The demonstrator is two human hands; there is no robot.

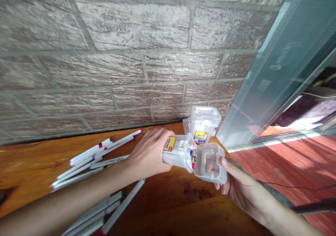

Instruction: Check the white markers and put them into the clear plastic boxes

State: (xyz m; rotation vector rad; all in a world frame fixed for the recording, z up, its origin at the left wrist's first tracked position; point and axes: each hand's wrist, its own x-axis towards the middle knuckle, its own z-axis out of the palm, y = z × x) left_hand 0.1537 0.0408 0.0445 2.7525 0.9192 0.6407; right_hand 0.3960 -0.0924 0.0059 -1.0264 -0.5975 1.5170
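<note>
Plastic case (180, 156) holds colour-tipped markers (193, 159); left fingers (160, 135) grip it; right fingers (231, 169) clasp a clear lid (205, 155).

Wall (105, 66) of rough grey-brown blocks (136, 22) with grey mortar joints (192, 26), rising behind a glossy orange-brown wooden counter (168, 201). At right, a tall bluish panel (262, 85) slants across the view beside the wall; below it, a reddish plank floor (296, 169) in bright, uneven light.

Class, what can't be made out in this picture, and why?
Head view:
Base of the held case: covered by the left hand.
One end of the teal-tipped marker: behind the left wrist.
Bottom markers: cut off by the lower edge.
Rear case: mostly behind the standing case.
</note>
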